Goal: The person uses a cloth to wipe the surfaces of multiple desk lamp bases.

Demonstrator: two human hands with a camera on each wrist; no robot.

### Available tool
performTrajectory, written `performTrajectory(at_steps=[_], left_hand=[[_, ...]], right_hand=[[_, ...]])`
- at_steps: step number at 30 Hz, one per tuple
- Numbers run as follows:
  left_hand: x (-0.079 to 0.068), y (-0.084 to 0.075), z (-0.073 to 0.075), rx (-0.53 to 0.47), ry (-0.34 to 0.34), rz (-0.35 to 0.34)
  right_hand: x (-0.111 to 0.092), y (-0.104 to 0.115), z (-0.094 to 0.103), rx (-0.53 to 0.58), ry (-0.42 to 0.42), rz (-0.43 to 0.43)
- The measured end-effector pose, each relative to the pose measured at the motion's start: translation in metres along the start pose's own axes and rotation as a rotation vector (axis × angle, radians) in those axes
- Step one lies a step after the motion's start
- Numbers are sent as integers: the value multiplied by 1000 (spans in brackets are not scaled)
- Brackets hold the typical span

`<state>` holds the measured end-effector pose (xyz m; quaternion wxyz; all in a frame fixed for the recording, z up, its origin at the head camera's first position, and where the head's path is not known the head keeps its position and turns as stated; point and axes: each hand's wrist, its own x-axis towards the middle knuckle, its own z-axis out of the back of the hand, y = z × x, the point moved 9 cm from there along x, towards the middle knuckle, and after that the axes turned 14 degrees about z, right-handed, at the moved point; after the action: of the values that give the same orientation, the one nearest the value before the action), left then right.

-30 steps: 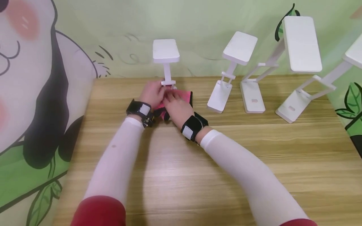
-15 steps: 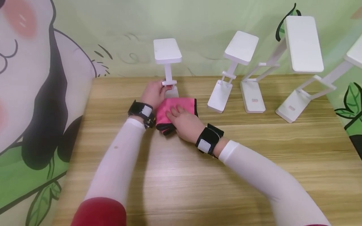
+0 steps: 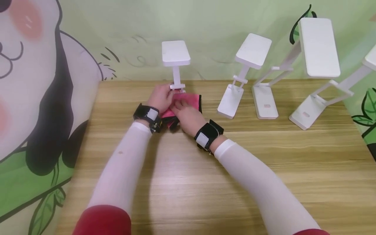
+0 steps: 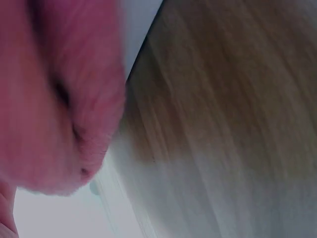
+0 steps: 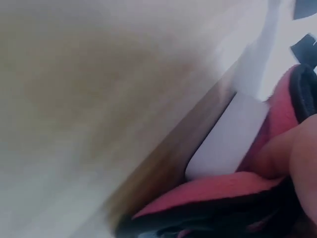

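My left hand (image 3: 160, 98) grips the rear of a small white desk lamp's base, just below its hinge, with the thumb curled towards it. The lamp (image 3: 176, 54) stands upright with its flat head raised. My right hand (image 3: 190, 118) lies over a folded pink cloth (image 3: 192, 99) with black edging and presses it with the fingers onto the lamp's base. Most of the base is hidden by cloth in the head view. In the right wrist view a corner of the white base (image 5: 228, 139) shows beside the cloth. Curled fingers (image 4: 94, 84) fill the left wrist view's left side.
Several more white desk lamps stand to the right, the nearest lamp (image 3: 230, 101) and a taller lamp (image 3: 265, 104) among them. A wooden table (image 3: 182, 182) bears them all. Behind it rises a wall (image 3: 117, 29) with a painted panda.
The right hand slid the cloth back towards me, baring the front of the lamp's base, then pushed it up over the base again. The left hand stays at the lamp.
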<state>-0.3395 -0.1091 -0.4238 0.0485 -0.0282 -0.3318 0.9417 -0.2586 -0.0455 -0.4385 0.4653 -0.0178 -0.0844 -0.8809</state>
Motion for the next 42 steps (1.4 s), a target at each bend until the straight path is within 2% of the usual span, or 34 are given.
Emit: performTrajectory(at_steps=[7,11,15,19,22,27,32,38,42], left_hand=[[1,3,-2,-43,36,19],[1,2,-3,-36,41,13],[1,0,-5,-15,57,12],[1,-5,-3,2,65,-16],[1,-7,-3,18,67,-19],[2,-8,-4,27,66,-4],[2,-1,-7,-1,105,32],[3,0,-3,3,88,3],[3,1,-3,25,81,16]], right_hand=[[-37,19,2,88,112,-8],[-47,27,4,86,154,7],[-40,18,2,111,165,-14],[-20,4,4,109,110,-21],[-6,-6,6,56,43,-35],[7,-16,5,-27,1,-88],[-2,-11,0,41,17,-67],[-24,4,-2,91,93,-88],[-37,12,-2,108,150,-85]])
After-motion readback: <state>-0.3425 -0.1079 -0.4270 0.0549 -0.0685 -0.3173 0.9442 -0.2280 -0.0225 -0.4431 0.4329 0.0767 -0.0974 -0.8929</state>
